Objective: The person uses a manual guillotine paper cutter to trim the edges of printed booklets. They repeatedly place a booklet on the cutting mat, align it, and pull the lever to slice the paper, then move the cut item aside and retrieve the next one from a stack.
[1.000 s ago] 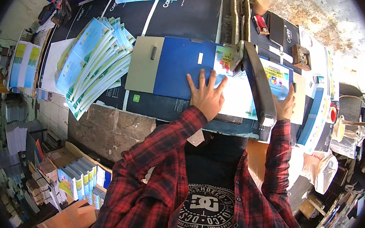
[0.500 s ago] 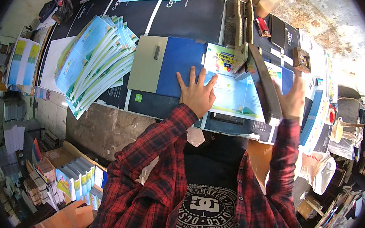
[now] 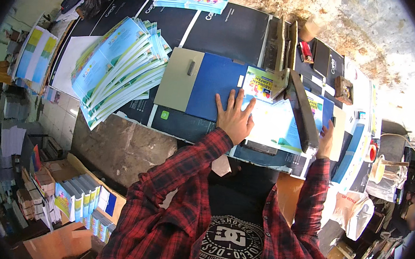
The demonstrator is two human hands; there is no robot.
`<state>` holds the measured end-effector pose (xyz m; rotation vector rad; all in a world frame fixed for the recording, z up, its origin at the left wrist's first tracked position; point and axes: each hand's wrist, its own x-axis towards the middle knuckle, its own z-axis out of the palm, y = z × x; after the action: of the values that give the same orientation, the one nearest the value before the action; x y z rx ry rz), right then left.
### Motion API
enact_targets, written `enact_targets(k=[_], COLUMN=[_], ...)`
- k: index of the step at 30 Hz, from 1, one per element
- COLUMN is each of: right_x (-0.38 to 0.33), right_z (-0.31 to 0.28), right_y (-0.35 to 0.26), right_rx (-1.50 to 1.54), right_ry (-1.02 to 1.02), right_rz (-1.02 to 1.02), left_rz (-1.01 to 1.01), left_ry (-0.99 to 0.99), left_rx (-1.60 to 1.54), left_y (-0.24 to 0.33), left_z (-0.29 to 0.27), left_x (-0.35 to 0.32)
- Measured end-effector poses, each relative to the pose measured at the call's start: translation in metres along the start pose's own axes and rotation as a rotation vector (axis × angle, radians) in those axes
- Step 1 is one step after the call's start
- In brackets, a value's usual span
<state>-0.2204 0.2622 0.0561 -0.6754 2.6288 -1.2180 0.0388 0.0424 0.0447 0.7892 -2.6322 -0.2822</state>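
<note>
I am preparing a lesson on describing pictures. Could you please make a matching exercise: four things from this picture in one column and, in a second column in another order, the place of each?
Things:
1. left hand
2. right hand
3. fanned stack of booklets
4. box of books

Places:
A. on the floor, to the person's left
B. flat on the printed sheet on the blue board
C. at the near end of the dark cutter arm
D. spread on the table, far left of the blue board

Pairs: 1-B, 2-C, 3-D, 4-A

Red plaid shirt over black printed tee.
</note>
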Motion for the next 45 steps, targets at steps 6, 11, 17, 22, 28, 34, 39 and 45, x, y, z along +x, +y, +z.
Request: enact_targets(k=[6,11,17,22,28,34,39,45], right_x=[-0.013,-0.010,-0.002,-0.035,-0.081,-0.103,-0.067,0.003], right_z=[0.028,0.027,-0.015,-0.018,0.021,0.080,0.009,-0.003], right_y=[-0.024,-0.014,-0.178,-0.296,-0.233,-0.173,-0.230,-0.112], right_rx=[-0.397,-0.447,-0.285,-0.387,-0.453,-0.487,0.121,-0.103], right_ry=[0.079,0.050,0.119,-0.287,-0.281,-0.111,-0.471,-0.291], right_rz=[-0.234,-0.159,-0.614,-0.795,-0.603,-0.621,-0.483,-0.464], left_rz=[0.103,0.162,0.147,0.140,0.127,0.135,0.133,-0.197], left_ry=[-0.033,-0.072,-0.080,-0.134,-0.128,-0.118,-0.103,0.101], left_rx=[0.009,-0.083,-0.072,-0.033,-0.069,-0.059,-0.026,-0.111], left_y=[-0.006,-0.001,-0.003,-0.005,0.002,0.000,-0.002,0.001], left_z=[0.002,0.010,0.013,0.009,0.006,0.006,0.008,0.001], left_x=[-0.008,-0.004,0.000,-0.003,-0.003,-0.006,-0.001,0.007])
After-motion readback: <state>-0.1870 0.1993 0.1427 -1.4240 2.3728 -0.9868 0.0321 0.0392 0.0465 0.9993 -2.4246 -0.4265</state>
